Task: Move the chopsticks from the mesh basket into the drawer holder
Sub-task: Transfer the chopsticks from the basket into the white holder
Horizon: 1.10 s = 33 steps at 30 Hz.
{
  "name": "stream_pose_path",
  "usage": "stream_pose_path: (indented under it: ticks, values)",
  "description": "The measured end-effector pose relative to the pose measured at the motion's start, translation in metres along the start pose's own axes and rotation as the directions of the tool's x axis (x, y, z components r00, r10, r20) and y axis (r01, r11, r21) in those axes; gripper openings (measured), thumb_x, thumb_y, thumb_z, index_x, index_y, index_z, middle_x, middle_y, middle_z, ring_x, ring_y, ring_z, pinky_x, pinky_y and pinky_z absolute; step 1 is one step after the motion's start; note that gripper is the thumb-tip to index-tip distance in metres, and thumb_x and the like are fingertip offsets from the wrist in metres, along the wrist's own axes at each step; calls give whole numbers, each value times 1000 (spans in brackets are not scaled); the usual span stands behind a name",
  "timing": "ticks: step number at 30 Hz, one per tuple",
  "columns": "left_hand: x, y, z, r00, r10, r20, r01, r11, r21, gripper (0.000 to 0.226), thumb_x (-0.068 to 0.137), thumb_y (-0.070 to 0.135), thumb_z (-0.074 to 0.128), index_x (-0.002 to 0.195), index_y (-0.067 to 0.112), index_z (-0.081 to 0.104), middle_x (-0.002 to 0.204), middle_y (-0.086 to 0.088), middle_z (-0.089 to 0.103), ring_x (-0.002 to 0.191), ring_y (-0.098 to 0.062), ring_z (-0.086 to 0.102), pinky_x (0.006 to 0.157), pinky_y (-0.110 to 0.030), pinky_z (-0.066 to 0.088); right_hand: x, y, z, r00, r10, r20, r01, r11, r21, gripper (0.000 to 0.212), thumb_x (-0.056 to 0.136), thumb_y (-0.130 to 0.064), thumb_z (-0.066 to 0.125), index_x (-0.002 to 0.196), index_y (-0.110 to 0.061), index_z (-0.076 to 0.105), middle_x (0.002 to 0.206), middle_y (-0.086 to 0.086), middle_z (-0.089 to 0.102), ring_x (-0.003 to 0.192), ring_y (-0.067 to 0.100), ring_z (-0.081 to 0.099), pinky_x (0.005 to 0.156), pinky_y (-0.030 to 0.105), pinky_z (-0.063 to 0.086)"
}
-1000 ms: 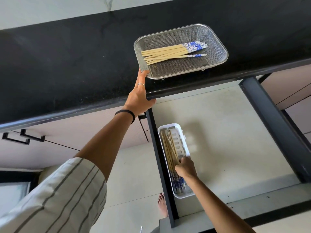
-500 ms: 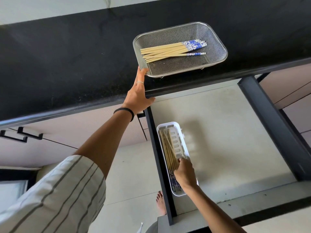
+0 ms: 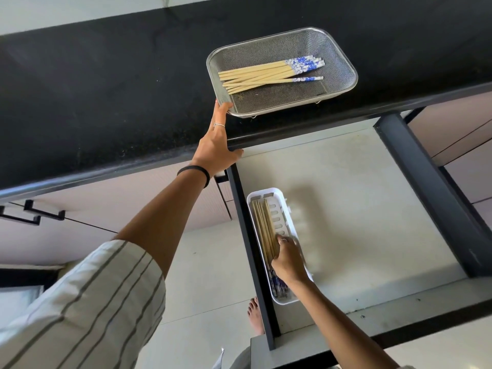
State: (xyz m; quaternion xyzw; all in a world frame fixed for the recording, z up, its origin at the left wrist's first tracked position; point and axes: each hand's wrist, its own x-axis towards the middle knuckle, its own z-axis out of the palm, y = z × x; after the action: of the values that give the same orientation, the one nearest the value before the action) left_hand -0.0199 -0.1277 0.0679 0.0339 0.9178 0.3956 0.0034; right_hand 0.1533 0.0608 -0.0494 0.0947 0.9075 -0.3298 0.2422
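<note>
A steel mesh basket [image 3: 343, 62] sits on the black counter near its front edge, holding several wooden chopsticks [image 3: 261, 75] with blue-and-white patterned ends. My left hand [image 3: 215, 147] reaches up with straight fingers touching the basket's near-left corner. Down in the open drawer, a white slotted holder [image 3: 282, 211] lies along the left side with several chopsticks [image 3: 263, 230] in it. My right hand [image 3: 288, 259] rests over the holder's middle, fingers curled onto those chopsticks; its grip is partly blurred.
The black counter [image 3: 106, 102] stretches left and right. The drawer [image 3: 359, 209] has a pale floor and dark side rails [image 3: 426, 193]. Cabinet handles [image 3: 32, 214] stick out at lower left. A bare foot [image 3: 255, 315] stands on the floor beside the drawer.
The chopsticks in the holder have been pushed together, lying straighter along its left side. My right hand shifted slightly along them. My left hand stays at the basket's corner.
</note>
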Motion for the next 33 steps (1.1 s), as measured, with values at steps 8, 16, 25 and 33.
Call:
stream_pose_path:
  ticks: [8, 16, 25, 33]
  values:
    - [-4, 3, -1, 1000, -19, 7, 19, 1000, -24, 101, 74, 2, 75, 148, 27, 11, 156, -12, 26, 129, -33, 49, 101, -43, 49, -3, 1, 5, 999, 13, 52, -18, 996, 87, 56, 78, 15, 45, 131, -4, 49, 135, 10, 44, 128, 26, 42, 111, 27, 32]
    - [-3, 5, 2, 999, -45, -10, 45, 999, 11, 104, 75, 5, 75, 150, 27, 7, 156, -10, 26, 129, -32, 48, 103, -41, 47, 0, -1, -4, 995, 28, 96, -41, 989, 139, 67, 76, 13, 44, 140, -6, 37, 138, 12, 43, 133, 26, 37, 115, 33, 29]
    - [-5, 13, 6, 996, -85, -25, 86, 996, 17, 108, 76, 2, 75, 152, 23, 2, 155, -11, 28, 131, -32, 47, 106, -40, 45, 5, -4, -9, 987, 82, 141, -114, 965, 235, 59, 81, 7, 47, 138, -11, 42, 127, 11, 42, 122, 25, 46, 107, 37, 41]
    - [-6, 16, 7, 993, -109, -50, 109, 994, -4, 108, 74, 1, 75, 151, 25, 3, 138, -11, 49, 108, -21, 59, 82, -10, 47, 3, 3, -9, 990, 9, 140, -24, 994, 105, 53, 83, 7, 43, 135, -3, 44, 129, 14, 45, 125, 27, 45, 107, 30, 35]
